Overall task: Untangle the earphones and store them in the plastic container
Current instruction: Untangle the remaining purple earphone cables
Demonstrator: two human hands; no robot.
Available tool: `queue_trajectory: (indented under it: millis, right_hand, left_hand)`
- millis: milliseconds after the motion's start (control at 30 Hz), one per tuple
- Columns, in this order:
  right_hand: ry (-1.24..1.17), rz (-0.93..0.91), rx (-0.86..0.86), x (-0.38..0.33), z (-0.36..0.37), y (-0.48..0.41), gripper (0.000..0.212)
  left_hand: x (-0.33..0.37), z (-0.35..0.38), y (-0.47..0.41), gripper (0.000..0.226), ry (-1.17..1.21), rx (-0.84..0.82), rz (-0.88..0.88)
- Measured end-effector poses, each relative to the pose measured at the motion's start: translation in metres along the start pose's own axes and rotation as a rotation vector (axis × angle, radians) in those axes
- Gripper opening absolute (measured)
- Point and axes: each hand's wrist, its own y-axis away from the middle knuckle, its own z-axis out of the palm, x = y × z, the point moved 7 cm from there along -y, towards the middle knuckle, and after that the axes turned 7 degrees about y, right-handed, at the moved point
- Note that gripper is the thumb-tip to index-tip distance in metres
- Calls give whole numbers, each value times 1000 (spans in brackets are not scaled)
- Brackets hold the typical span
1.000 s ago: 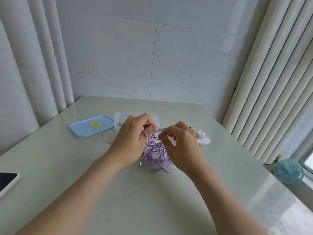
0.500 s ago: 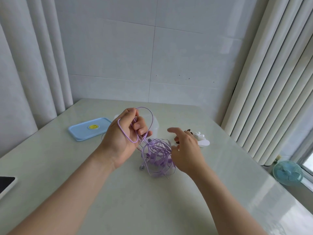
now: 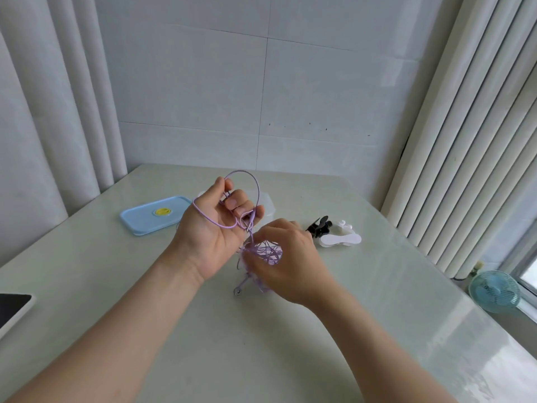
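Contact is new: the right hand [image 3: 287, 263], open and clear of the earphones [image 3: 268, 251] half a second ago, now pinches their tangle at mid-frame. The left hand [image 3: 209, 237] still grips a freed loop, raised. Just behind it sits the plastic container [image 3: 268, 206], so storing looks some way off.

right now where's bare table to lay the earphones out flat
Bare table on your side of the earphones, and the stretch between lid and phone. Crowded further back: lid, container, earphones and white item sit close together.
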Motion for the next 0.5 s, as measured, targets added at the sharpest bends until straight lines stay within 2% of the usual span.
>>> queue_trajectory:
  millis: [133, 267, 367, 500]
  right_hand:
    - [49, -11, 137, 12, -13, -6, 14]
    - [154, 22, 181, 26, -24, -7, 13]
    - [131, 53, 206, 32, -28, -7, 21]
    - [86, 53, 299, 35, -36, -5, 31]
  left_hand:
    - [12, -8, -4, 31, -37, 58, 78]
    - [27, -26, -10, 25, -134, 189, 249]
    - [36, -38, -12, 21, -441, 296, 403]
    - [51, -38, -13, 43, -788, 261, 487]
